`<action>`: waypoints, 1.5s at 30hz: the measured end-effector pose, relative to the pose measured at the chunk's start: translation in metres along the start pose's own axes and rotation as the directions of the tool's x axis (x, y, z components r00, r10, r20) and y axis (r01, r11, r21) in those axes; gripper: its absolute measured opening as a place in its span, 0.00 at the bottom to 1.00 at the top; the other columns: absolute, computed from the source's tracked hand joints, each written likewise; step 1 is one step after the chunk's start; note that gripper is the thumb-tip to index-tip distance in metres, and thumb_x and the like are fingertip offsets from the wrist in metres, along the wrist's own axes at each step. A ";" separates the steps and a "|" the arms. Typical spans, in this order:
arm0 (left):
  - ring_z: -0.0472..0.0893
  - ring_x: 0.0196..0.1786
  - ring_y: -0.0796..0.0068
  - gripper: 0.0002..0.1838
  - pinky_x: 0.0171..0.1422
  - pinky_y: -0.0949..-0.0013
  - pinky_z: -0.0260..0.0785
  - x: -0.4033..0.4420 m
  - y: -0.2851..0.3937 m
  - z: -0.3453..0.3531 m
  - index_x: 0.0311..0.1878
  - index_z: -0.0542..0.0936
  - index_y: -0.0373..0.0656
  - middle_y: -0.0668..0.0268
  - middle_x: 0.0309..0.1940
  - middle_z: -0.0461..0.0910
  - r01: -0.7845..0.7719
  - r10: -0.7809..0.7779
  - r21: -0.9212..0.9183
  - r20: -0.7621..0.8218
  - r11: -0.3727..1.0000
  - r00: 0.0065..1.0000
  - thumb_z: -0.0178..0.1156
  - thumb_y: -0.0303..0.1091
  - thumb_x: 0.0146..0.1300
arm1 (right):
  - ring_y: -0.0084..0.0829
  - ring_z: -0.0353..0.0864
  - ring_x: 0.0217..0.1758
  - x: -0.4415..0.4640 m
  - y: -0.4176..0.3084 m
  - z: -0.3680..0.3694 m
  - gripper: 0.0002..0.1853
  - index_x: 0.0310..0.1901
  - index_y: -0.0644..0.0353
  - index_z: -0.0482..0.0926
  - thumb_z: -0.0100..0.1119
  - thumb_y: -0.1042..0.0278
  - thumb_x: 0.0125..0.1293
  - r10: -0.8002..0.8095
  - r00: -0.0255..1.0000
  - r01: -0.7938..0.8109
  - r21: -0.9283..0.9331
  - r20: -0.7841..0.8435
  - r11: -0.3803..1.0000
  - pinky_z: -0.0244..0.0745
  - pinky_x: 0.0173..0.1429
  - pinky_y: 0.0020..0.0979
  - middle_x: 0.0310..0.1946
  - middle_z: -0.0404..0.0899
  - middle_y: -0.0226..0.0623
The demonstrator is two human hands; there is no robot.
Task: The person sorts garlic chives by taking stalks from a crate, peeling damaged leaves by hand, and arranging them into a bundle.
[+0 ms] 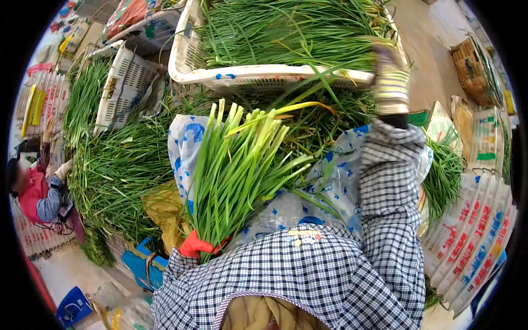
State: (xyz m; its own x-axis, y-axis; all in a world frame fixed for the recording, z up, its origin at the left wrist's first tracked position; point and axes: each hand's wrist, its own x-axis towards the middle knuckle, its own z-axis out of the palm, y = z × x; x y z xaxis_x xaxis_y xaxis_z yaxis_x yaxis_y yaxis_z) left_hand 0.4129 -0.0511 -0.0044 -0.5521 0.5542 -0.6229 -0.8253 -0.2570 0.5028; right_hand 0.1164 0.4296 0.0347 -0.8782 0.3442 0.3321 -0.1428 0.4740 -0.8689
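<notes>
My left hand [196, 245], in a red glove, is closed round the lower part of a bundle of green stalks [228, 170]; their pale ends point up and away from me. My right arm is stretched forward to the right end of a white crate [275, 72] filled with long green leaves [291, 33]. At the crate's right corner, my right hand [388, 71], in a striped glove, is smeared by motion, and its fingers cannot be made out. Plastic sheeting with blue spots [308, 192] lies under and beside the bundle.
A large heap of green leaves [121, 170] lies at the left, by a tilted white crate [118, 96]. A person in red [36, 192] is beyond it. Stacked white crates [467, 236] stand at the right, with a brown basket [473, 71] farther back.
</notes>
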 end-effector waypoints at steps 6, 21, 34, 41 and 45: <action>0.81 0.32 0.67 0.42 0.34 0.68 0.74 0.007 0.001 -0.002 0.57 0.73 0.33 0.51 0.44 0.81 0.034 -0.036 -0.058 -0.048 0.998 0.998 0.75 0.31 0.31 | 0.30 0.80 0.48 -0.020 -0.008 -0.043 0.18 0.48 0.60 0.79 0.68 0.75 0.54 -0.103 0.799 0.104 0.031 0.593 0.994 0.76 0.52 0.28 0.42 0.81 0.36; 0.74 0.22 0.73 0.30 0.28 0.70 0.64 0.021 -0.016 0.000 0.49 0.75 0.41 0.63 0.26 0.78 -0.026 0.169 -0.419 0.308 0.907 0.936 0.72 0.35 0.39 | 0.21 0.69 0.20 0.012 0.055 -0.062 0.15 0.47 0.53 0.80 0.55 0.55 0.65 0.177 0.937 -0.282 0.354 0.301 0.892 0.62 0.23 0.25 0.25 0.74 0.30; 0.69 0.16 0.78 0.20 0.23 0.73 0.56 0.042 -0.001 0.015 0.45 0.74 0.55 0.72 0.20 0.77 -0.030 0.312 -0.501 0.490 0.865 0.814 0.68 0.37 0.48 | 0.49 0.80 0.47 -0.110 -0.047 0.018 0.30 0.50 0.61 0.78 0.57 0.40 0.59 0.112 0.411 0.253 -0.231 0.905 0.939 0.74 0.52 0.41 0.42 0.81 0.52; 0.74 0.19 0.77 0.24 0.25 0.74 0.62 0.051 -0.007 0.007 0.49 0.73 0.54 0.71 0.26 0.80 0.048 0.337 -0.526 0.610 0.849 0.717 0.69 0.35 0.47 | 0.35 0.72 0.61 -0.168 -0.016 0.089 0.38 0.68 0.58 0.59 0.57 0.44 0.63 -0.036 0.451 -0.728 0.391 0.892 0.563 0.67 0.62 0.34 0.63 0.68 0.41; 0.67 0.20 0.81 0.20 0.29 0.77 0.54 0.051 -0.003 0.027 0.44 0.69 0.48 0.74 0.18 0.71 -0.050 0.417 -0.583 0.515 0.811 0.749 0.66 0.40 0.52 | 0.31 0.72 0.60 -0.157 -0.042 0.103 0.42 0.69 0.56 0.56 0.58 0.41 0.61 0.050 0.511 -0.830 0.477 0.858 0.290 0.67 0.63 0.31 0.63 0.67 0.38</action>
State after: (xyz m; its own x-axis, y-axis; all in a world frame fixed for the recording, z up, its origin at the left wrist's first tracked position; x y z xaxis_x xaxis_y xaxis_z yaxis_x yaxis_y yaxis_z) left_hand 0.3902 -0.0009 -0.0210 -0.6966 0.7156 0.0522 -0.7104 -0.6981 0.0895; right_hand 0.2132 0.2720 -0.0186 -0.8474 -0.4961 -0.1890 0.4697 -0.5347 -0.7025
